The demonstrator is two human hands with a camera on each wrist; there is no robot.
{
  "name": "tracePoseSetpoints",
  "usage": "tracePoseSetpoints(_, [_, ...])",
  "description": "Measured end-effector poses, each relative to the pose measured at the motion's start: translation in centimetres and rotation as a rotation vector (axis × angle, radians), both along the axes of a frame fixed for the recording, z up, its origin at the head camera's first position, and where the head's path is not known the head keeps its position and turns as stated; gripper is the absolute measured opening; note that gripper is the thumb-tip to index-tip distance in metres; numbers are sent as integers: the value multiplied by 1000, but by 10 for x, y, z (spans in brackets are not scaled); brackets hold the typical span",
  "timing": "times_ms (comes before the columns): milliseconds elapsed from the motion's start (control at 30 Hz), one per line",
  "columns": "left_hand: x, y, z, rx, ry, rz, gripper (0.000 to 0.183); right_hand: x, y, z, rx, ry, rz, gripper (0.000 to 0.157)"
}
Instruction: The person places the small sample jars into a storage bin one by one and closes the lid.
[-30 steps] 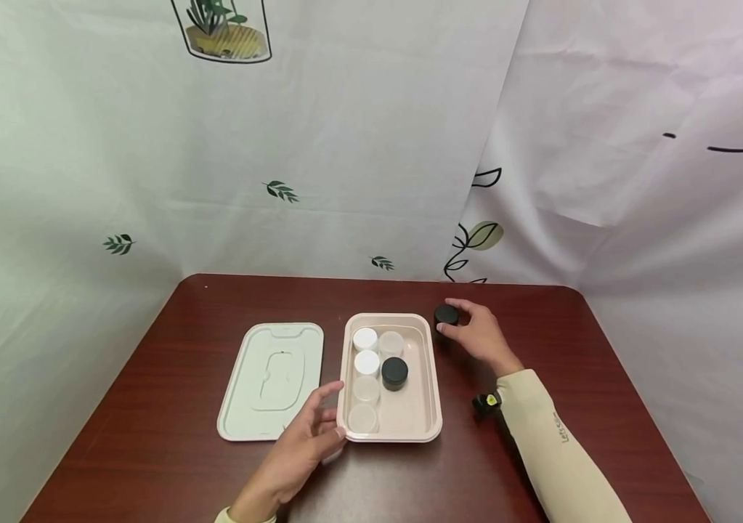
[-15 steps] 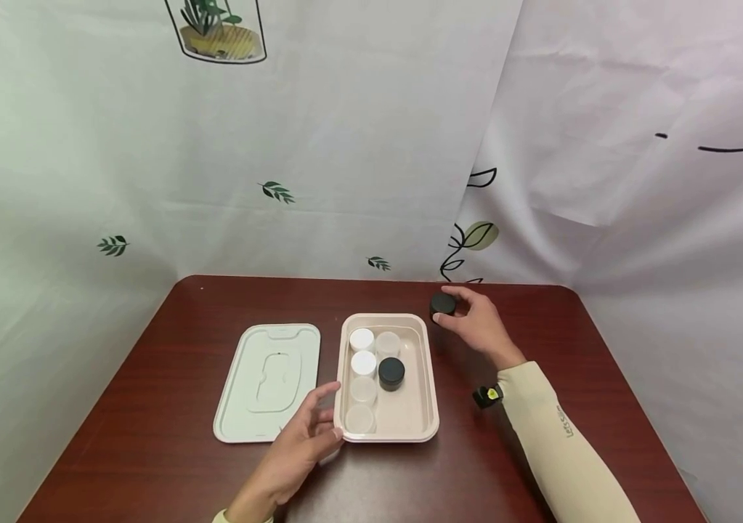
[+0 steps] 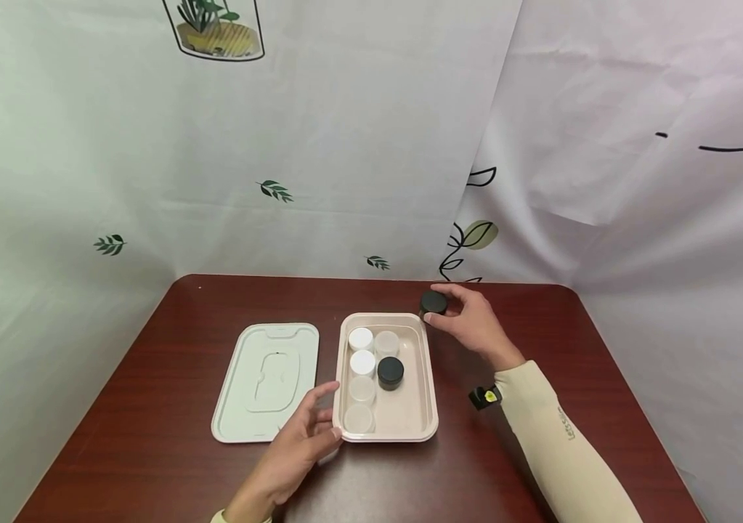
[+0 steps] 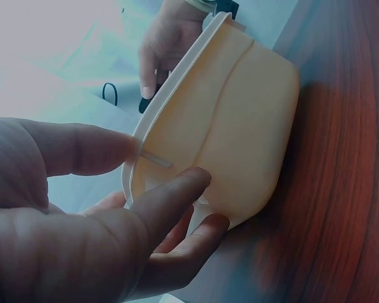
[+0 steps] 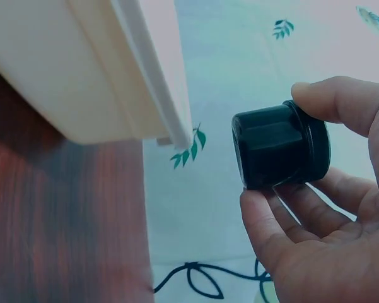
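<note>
My right hand (image 3: 476, 327) holds a small black jar (image 3: 433, 302) with a ribbed lid, raised just past the far right corner of a beige plastic box (image 3: 418, 407). In the right wrist view the jar (image 5: 271, 148) lies tilted on its side between thumb and fingers, apart from the box. My left hand (image 3: 299, 450) grips the box at its near left corner. In the left wrist view the thumb (image 4: 94, 150) is on the rim and other fingers touch the outer wall. Inside the box stand another black jar (image 3: 391, 372), two white-topped jars (image 3: 362, 362) and several translucent ones (image 3: 362, 390).
A pale, flat lid (image 3: 266, 381) with a moulded handle lies left of the box on the dark red wooden table (image 3: 142, 436). White printed fabric (image 3: 345, 145) hangs behind the table and at both sides.
My right hand has carried the black jar left and slightly away from me, up to the box's far right corner. My left hand stays on the box.
</note>
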State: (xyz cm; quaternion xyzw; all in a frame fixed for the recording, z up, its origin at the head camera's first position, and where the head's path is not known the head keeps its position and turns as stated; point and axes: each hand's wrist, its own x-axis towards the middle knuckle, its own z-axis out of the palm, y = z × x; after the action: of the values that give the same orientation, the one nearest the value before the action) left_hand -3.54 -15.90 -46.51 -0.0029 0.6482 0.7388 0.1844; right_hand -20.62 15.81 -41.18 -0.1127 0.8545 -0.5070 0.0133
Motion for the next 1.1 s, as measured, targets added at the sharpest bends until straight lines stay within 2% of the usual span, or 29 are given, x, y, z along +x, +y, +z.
tracePoseSetpoints(233, [0, 0, -1, 1, 3, -3, 79, 11, -11, 10, -62, -22, 53, 62])
tracePoseSetpoints(600, [1, 0, 0, 10, -5, 4, 79, 32, -27, 16, -49, 21, 171, 61])
tracePoseSetpoints(1100, [1, 1, 0, 11, 0, 0, 78, 53, -38, 0, -33, -35, 282, 59])
